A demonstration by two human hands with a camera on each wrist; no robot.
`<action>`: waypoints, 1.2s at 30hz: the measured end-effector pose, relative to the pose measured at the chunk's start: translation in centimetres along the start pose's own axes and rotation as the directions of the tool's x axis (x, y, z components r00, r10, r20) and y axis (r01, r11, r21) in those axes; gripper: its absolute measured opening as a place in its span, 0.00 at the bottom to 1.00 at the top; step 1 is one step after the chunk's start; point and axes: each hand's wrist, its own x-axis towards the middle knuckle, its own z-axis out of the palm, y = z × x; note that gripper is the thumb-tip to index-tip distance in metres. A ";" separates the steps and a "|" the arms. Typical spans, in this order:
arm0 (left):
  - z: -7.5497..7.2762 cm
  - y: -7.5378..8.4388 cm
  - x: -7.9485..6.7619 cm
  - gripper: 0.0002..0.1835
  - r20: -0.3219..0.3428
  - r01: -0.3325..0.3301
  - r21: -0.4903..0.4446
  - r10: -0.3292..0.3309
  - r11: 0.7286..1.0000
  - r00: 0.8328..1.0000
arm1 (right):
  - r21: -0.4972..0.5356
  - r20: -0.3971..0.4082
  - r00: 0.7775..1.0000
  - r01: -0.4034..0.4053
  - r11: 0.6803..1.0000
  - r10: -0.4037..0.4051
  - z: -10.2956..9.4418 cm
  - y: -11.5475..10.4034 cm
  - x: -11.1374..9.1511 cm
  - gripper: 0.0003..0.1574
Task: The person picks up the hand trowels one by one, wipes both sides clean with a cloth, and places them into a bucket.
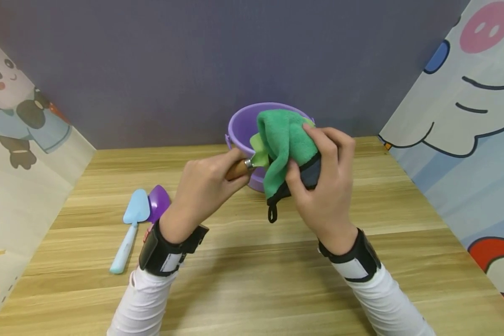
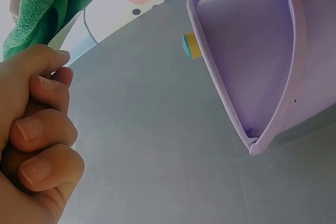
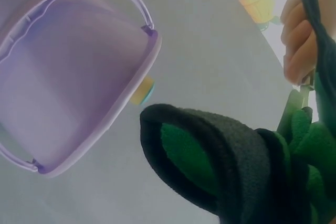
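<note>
In the head view my left hand (image 1: 206, 184) grips the wooden handle (image 1: 237, 171) of a small garden trowel with a light green blade (image 1: 259, 150). My right hand (image 1: 329, 186) holds a green and dark grey towel (image 1: 283, 140) folded over the blade, covering most of it. A black hanging loop dangles from the towel's lower corner. Both hands are in front of the purple bucket (image 1: 237, 122), above the table. From the right wrist, the towel's dark-edged fold (image 3: 247, 156) gapes open, and the left hand (image 3: 300, 45) shows beyond it.
A light blue trowel (image 1: 136, 207) and a purple shovel (image 1: 158, 201) lie side by side on the wooden table (image 1: 260, 289), left of the left forearm. Behind the bucket stands a grey wall (image 1: 172, 70). A yellow piece with a teal end (image 2: 192, 46) shows beyond the bucket rim.
</note>
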 end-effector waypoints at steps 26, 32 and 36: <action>-0.1 0.1 0.0 0.17 0.011 0.067 -0.024 -0.067 0.997 0.998 | 0.006 -0.136 0.985 -0.108 0.994 0.108 -1.5 0.1 1.8 0.28; -0.1 0.0 0.1 0.17 -0.018 0.081 -0.082 -0.083 0.993 0.996 | 0.027 -0.190 0.977 -0.099 0.995 0.102 -1.6 0.6 1.7 0.29; 0.0 0.0 0.1 0.16 -0.041 0.102 -0.095 -0.106 0.990 0.994 | 0.038 -0.226 0.971 -0.071 0.997 0.078 -1.7 0.6 1.7 0.29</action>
